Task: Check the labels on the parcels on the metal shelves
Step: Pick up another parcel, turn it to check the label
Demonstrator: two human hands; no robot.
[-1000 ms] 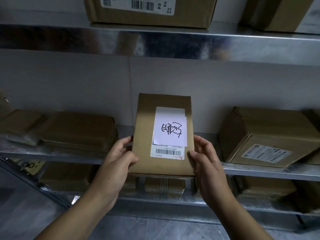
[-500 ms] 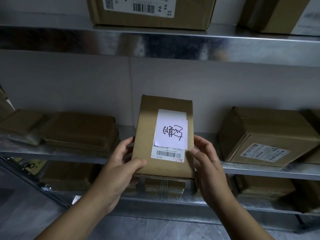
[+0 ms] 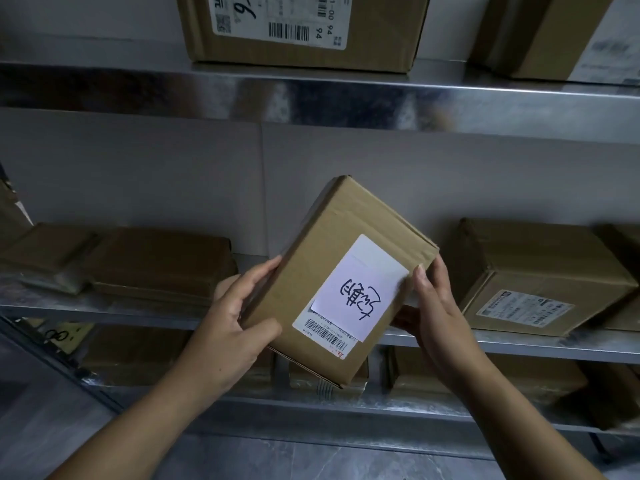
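Now the parcel [image 3: 346,220], upright 1 second ago, tips its top toward 1 o'clock in front of the middle shelf [image 3: 104,310], so its label [image 3: 360,289] is probably being read. The left hand [image 3: 228,327] grips its 9 o'clock edge and the right hand [image 3: 436,313] its 3 o'clock edge. Counted: 1 held parcel, 2 boxes on the upper shelf [image 3: 311,91], at least 4 on the middle.

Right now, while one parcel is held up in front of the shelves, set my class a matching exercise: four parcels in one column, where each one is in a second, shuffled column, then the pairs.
Column one
1. parcel with the handwritten note
2. box with the large barcode label
3. flat brown parcel
4. box with the small printed label

Column two
A. on the upper shelf
B. on the middle shelf, right side
C. held tilted by the left hand and right hand
D. on the middle shelf, left side

Pairs: 1-C, 2-A, 3-D, 4-B
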